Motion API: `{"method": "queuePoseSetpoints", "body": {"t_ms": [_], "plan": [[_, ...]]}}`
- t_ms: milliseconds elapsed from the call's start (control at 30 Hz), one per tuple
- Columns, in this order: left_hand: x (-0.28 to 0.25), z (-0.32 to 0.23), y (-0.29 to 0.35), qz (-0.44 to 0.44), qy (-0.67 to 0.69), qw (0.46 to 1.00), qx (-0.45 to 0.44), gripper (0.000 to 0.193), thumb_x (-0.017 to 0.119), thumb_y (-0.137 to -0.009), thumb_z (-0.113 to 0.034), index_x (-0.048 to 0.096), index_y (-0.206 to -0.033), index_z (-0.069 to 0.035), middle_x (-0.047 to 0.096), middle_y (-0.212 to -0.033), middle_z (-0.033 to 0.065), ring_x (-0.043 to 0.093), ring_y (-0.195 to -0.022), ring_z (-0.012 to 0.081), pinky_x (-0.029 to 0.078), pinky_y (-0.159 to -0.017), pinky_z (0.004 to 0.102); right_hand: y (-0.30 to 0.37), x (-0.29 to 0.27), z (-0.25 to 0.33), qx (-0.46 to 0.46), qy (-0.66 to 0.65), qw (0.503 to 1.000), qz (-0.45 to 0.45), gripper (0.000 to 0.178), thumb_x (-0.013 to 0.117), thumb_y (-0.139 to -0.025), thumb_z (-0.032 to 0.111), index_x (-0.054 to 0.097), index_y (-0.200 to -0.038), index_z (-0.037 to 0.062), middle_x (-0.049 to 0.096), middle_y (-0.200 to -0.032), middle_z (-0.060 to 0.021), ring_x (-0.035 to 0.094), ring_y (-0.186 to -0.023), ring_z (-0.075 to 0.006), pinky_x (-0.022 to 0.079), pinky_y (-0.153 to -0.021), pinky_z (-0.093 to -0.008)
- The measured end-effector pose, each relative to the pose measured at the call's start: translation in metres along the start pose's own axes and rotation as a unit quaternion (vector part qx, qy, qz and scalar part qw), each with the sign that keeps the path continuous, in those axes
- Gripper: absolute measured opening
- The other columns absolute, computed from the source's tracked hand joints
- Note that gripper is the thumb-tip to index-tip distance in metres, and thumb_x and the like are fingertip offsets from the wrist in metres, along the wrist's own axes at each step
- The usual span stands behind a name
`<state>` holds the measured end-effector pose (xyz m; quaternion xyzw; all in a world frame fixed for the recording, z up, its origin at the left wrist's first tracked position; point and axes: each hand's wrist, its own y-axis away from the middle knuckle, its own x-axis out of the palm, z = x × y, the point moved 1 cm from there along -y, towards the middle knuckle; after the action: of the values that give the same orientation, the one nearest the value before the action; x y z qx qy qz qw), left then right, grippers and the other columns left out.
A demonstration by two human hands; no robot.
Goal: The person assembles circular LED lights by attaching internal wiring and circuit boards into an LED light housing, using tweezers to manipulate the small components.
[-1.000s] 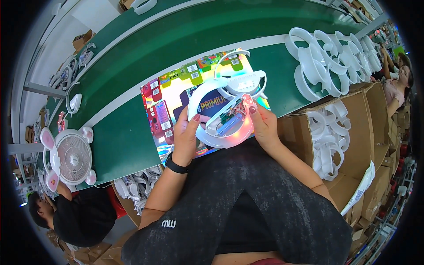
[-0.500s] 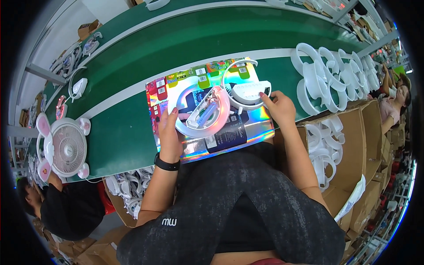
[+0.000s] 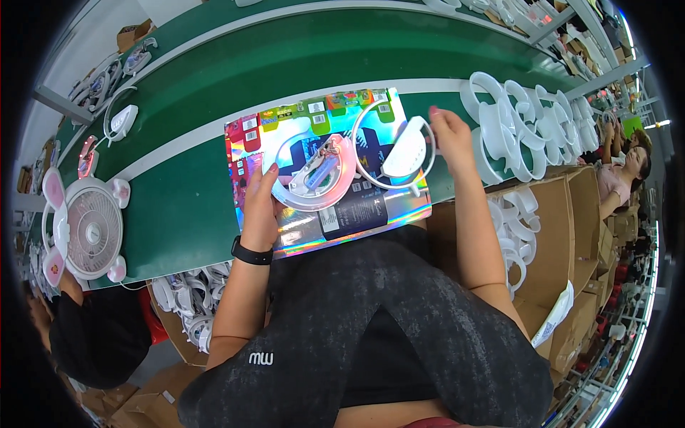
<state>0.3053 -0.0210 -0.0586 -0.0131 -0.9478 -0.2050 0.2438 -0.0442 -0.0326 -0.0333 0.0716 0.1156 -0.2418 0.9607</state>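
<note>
A glossy rainbow-silver packaging sheet (image 3: pixel 300 241) lies at the bench's near edge. On it rests a white curved lamp-like housing (image 3: pixel 344 189), its middle open, with a bluish tube-shaped part (image 3: pixel 318 173) inside. My left hand (image 3: pixel 260 207) holds the housing's left side, thumb on top. A thin white hoop (image 3: pixel 356 147) joins the housing to a white half-round part (image 3: pixel 405 153) with a ringed rim, now tilted up. Against that rim's right side is my right hand (image 3: pixel 454 143), its fingers bent and seemingly gripping the edge; the contact is partly hidden.
White ring-shaped shells (image 3: pixel 497 123) stand in a row at the right. A cardboard box (image 3: pixel 553 214) below them holds more shells. At the left stands a white fan with pink-padded feet (image 3: pixel 93 234). Another carton of white parts (image 3: pixel 194 299) is by my left forearm. People work at both sides.
My right hand has moved up and outward, and the half-round part has swung from flat to tilted. My left hand keeps its place on the housing. The whole view has shifted slightly.
</note>
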Motion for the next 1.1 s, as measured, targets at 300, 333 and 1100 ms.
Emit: {"method": "queuePoseSetpoints", "body": {"t_ms": [300, 333, 1100], "plan": [[-0.003, 0.001, 0.000, 0.003, 0.004, 1.000, 0.010, 0.032, 0.055, -0.096, -0.020, 0.052, -0.124, -0.006, 0.065, -0.092, 0.0055, 0.065, -0.083, 0.0143, 0.054, -0.073, 0.0281, 0.016, -0.016, 0.006, -0.040, -0.182, 0.983, 0.000, 0.032, 0.062, -0.092, 0.015, 0.060, -0.118, -0.0034, 0.067, -0.091, -0.0067, 0.063, -0.073, -0.0117, 0.051, -0.060, -0.0252], [-0.009, 0.004, -0.004, 0.015, 0.014, 1.000, 0.007, 0.030, 0.055, -0.096, -0.019, 0.054, -0.123, -0.006, 0.066, -0.098, 0.0050, 0.065, -0.089, 0.0146, 0.053, -0.077, 0.0289, 0.016, -0.014, 0.003, -0.027, -0.259, 0.965, 0.013, 0.029, 0.062, -0.092, 0.013, 0.061, -0.116, -0.0037, 0.068, -0.098, -0.0087, 0.065, -0.081, -0.0149, 0.054, -0.069, -0.0275], [0.118, -0.004, -0.084, 0.177, 0.109, 0.966, -0.154, 0.055, 0.049, -0.099, -0.037, 0.038, -0.139, -0.001, 0.053, -0.134, 0.0194, 0.059, -0.116, 0.0331, 0.055, -0.091, 0.0482, 0.088, -0.068, 0.003, -0.210, -0.041, 0.976, 0.031, 0.056, 0.061, -0.093, 0.027, 0.040, -0.141, 0.0068, 0.039, -0.143, -0.0158, 0.050, -0.124, -0.0289, 0.046, -0.098, -0.0355]]}}
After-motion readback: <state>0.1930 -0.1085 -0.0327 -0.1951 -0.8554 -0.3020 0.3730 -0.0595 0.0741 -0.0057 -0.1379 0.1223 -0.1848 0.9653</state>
